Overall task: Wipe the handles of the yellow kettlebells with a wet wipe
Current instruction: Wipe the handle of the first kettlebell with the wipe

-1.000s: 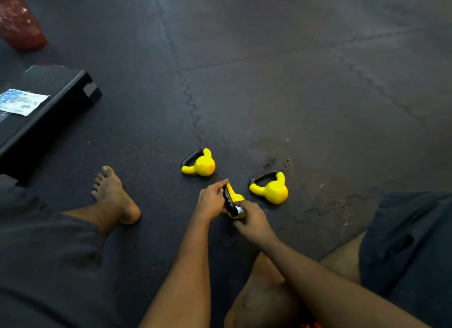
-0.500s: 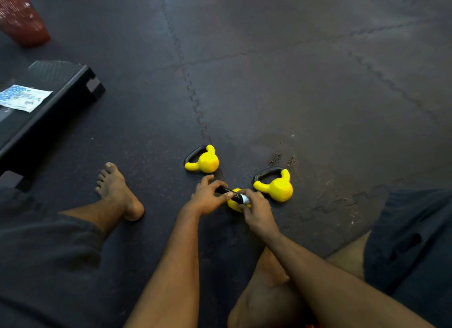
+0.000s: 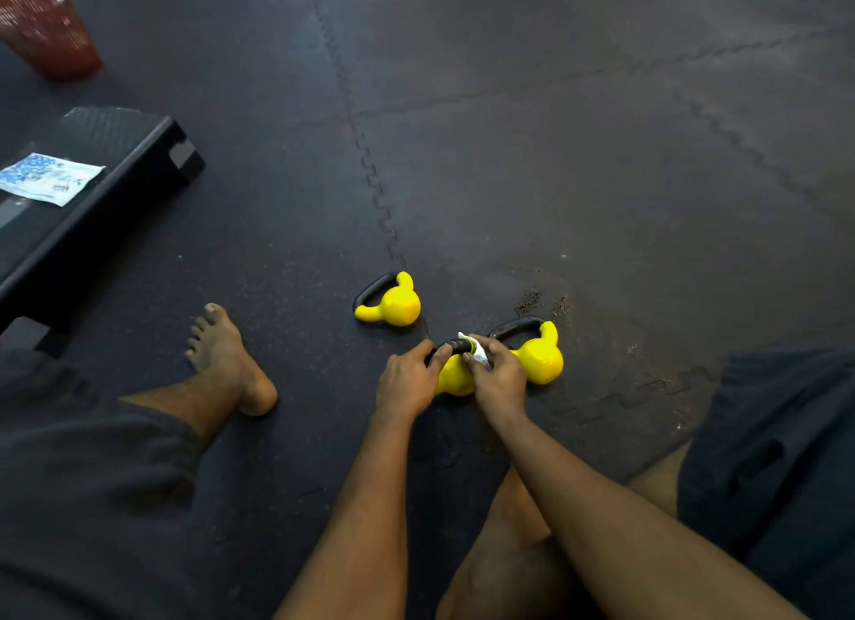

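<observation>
Near kettlebell: on the floor, centre.
Left kettlebell: farther, to its left, apart.
Right kettlebell: just beside it, right.
Packet: on the step, far left.
</observation>
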The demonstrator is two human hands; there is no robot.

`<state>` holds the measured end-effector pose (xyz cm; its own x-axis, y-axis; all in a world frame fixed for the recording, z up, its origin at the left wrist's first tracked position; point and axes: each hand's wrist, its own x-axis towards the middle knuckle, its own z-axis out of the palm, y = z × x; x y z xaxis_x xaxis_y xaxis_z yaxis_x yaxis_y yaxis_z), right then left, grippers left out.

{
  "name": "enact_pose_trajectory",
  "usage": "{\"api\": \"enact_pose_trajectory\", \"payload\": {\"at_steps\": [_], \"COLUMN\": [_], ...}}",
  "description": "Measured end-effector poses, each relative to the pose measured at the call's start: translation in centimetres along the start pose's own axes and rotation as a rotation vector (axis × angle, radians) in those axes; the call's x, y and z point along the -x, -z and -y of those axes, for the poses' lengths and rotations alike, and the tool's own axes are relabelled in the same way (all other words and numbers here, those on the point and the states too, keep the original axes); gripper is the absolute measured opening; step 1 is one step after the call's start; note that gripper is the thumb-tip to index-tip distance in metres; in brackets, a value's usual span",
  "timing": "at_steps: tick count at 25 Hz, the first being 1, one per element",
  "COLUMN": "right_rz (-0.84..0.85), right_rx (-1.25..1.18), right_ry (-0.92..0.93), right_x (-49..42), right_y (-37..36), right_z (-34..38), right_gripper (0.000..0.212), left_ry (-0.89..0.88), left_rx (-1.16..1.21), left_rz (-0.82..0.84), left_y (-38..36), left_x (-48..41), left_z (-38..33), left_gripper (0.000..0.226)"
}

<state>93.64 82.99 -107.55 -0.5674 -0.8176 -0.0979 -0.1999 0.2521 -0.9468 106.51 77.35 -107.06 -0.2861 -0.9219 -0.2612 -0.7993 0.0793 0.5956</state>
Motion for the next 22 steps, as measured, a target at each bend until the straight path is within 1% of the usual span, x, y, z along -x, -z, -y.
{"api": "enact_pose_trajectory", "payload": {"at_steps": [3, 7, 11, 15, 19, 22], "right_rz": [-0.028, -0.159, -0.135, -0.233, -0.129, -0.094], "right_rx": [-0.011, 0.031, 0.044, 0.018, 0.1, 0.149], "right_ry": [-0.026, -0.1, -0.109, -0.145, -0.078, -0.048], "right_x": [0.0, 0.0, 0.0, -1.4, -0.2, 0.5], "right_y": [-0.8, -0.9, -0.6, 0.4, -0.5, -0.4], "right_z": [0.2, 0.3, 0.3, 1.3, 1.2, 0.6], "right_gripper": [0.035, 0.031, 0.025, 0.022, 0.023, 0.023], "left_ry": [0.021, 0.003, 0.039, 0.055, 0.063, 0.092], "left_rx": [0.049, 0.029, 0.091, 0.159, 0.178, 0.199], "left_rz": [0.028, 0.008, 0.012, 0.031, 0.046, 0.039], "left_y": [0.0, -0.2, -0.7, -0.7, -0.9, -0.9], "left_x": [-0.5, -0.3, -0.5, -0.4, -0.1, -0.2], "left_z": [0.4, -0.9, -1.2, -0.7, -0.9, -0.6], "left_gripper": [0.05, 0.045, 0.043, 0.046, 0.052, 0.059]}}
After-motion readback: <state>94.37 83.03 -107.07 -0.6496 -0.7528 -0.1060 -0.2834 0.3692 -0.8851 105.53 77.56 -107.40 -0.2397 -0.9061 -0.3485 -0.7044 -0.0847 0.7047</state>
